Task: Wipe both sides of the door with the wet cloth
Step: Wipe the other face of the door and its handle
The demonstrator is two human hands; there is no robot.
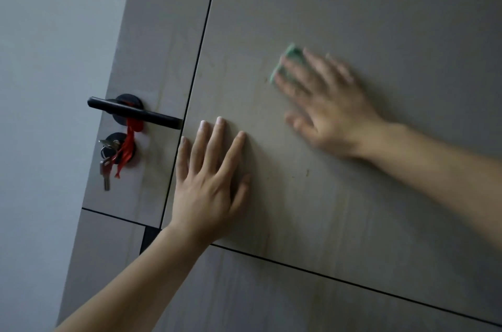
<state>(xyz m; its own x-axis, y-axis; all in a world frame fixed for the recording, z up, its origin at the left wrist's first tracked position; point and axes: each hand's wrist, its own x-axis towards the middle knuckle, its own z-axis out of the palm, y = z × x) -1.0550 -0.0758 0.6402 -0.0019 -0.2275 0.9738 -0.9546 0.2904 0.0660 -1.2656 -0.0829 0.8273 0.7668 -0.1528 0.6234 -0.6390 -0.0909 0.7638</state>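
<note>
Your left hand (209,182) flat, bracing door (380,6); right hand (326,103) flat-fingered on green cloth (290,57): press evenly, overlap your strokes toward handle (135,111).

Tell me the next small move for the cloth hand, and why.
Probably slide the right hand and its green cloth down the door: a small brown speck sits lower on that panel, and the left hand braces it.

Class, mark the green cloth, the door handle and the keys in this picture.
green cloth (292,53): head view, edge showing past the fingertips.
door handle (135,112): head view, middle of the black lever.
keys (104,171): head view, on the hanging key.
</note>
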